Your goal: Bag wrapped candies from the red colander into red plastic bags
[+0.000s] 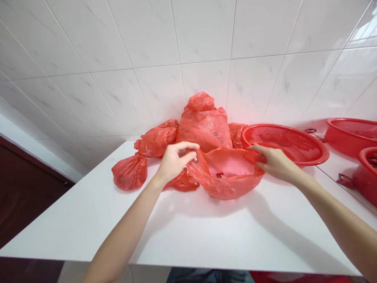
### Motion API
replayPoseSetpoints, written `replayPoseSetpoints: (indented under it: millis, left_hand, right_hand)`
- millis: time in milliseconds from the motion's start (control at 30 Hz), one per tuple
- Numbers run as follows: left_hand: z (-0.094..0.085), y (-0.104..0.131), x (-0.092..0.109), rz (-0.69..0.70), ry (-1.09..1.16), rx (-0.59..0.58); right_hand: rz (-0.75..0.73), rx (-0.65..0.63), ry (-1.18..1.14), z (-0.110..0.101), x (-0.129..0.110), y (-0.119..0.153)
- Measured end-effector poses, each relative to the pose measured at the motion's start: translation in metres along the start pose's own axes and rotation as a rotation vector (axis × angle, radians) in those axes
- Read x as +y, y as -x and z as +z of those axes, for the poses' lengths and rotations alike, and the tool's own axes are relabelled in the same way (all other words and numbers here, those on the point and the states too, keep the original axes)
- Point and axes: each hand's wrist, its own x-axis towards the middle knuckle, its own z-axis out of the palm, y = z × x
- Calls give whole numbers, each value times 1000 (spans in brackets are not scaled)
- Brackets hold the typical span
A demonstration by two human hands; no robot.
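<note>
An opened red plastic bag [232, 190] rests on the white table [188, 239], its mouth spread wide toward the camera. My left hand [178, 159] pinches the bag's left edge between thumb and fingers. On the opposite side, my right hand [272, 161] grips the right edge of the rim. Inside the bag lies a small dark red item [220, 175] with some white on it, too small to make out. A flattened red bag [185, 182] lies just beneath my left hand.
Behind stands a large filled red bag [204, 129], with tied red bags [129, 173] to its left. A red mesh basket [285, 143] is right of the opened bag. More red baskets [353, 135] are at the far right. A tiled wall [203, 31] borders the table's back.
</note>
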Motion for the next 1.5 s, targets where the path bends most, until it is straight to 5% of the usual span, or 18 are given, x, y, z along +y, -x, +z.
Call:
replayPoseSetpoints:
  millis: [133,233,400,467,667,800,967,1133,1300,1500]
  left_hand:
    - [-10,-11,34,103,80,93]
    - [-8,-10,32,145,-28,69]
    - [-1,-3,25,263,-265,226]
    - [5,0,27,308,-235,131]
    - [41,4,21,208,-314,-448]
    - [65,-6,7,-18,-290,-449]
    - [80,-21,4,-341,289,-552]
    - [74,-28,15,-346,403,-522]
    - [45,-43,43,-242,321,-439]
    - [32,-57,79,-87,184,-323]
  right_hand:
    - [-111,193,-429,-26,-5,-5]
    - [-177,166,-584,-25,-10,-8]
    - [-208,169,-859,-15,-18,-11]
    - [-207,165,-949,-12,-22,-14]
    - [-200,111,-1120,-1,-28,-25]
    - [-224,42,-1156,3,-27,-30]
    - [-238,-8,-1162,5,-26,-33]
    - [-260,5,-1136,4,-22,-34]
    - [-262,22,-1089,-2,-16,-33]
    - [-501,3,-1012,13,-39,-25]
